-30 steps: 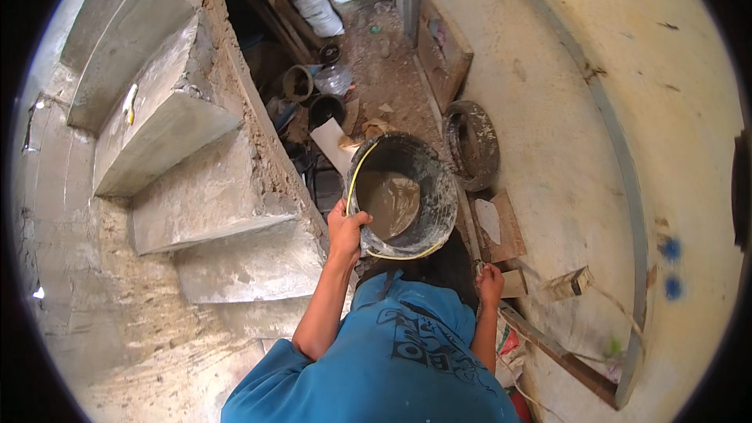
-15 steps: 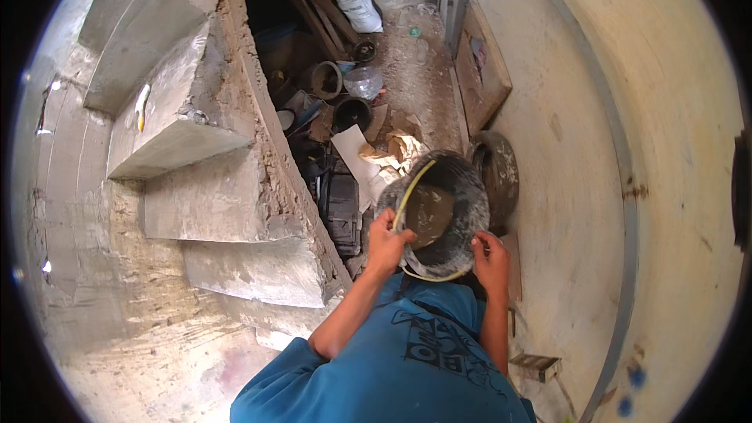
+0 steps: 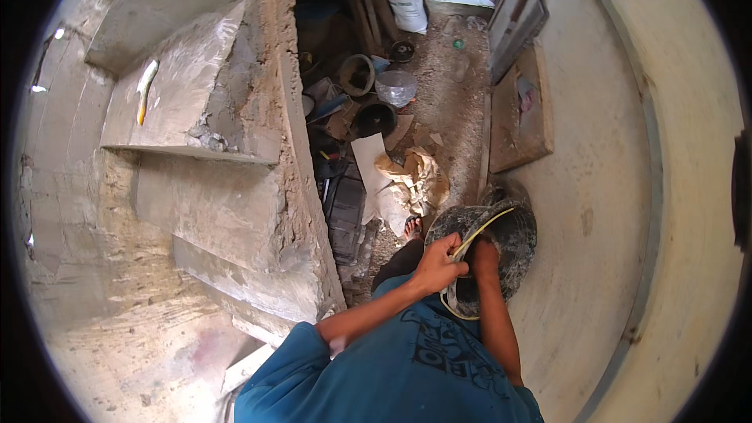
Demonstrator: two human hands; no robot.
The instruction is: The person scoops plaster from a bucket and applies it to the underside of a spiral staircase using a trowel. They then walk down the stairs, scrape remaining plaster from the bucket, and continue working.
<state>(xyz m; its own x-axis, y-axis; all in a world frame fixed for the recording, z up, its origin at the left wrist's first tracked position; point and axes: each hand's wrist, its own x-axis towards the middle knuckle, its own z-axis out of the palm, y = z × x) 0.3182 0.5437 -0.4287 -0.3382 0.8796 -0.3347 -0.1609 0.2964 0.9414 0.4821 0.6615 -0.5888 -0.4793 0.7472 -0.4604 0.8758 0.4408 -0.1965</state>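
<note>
A black, cement-smeared bucket (image 3: 523,247) tilts in front of my body, near the right-hand wall. Its yellow handle (image 3: 487,225) arcs across the opening. My left hand (image 3: 439,266) is closed around the handle at the bucket's left side. Down inside the bucket reaches my right hand (image 3: 485,258). The fingers of that hand are hidden in the dark interior, as is whatever lies at the bottom. Just beyond the bucket, another dark rounded container (image 3: 505,189) stands partly covered against the wall.
Rough concrete stairs (image 3: 207,196) rise on the left, with a slim white-and-yellow object (image 3: 146,92) on one step. Crumpled brown paper (image 3: 419,176), a clear plastic bowl (image 3: 396,88) and several buckets litter the floor. A white sack (image 3: 406,1) stands by the far doorway; a wooden panel (image 3: 521,113) leans right.
My right hand has gone from the bucket's rim into its inside. The bucket has tipped and shifted right in view, while my left hand stays on the handle side.
</note>
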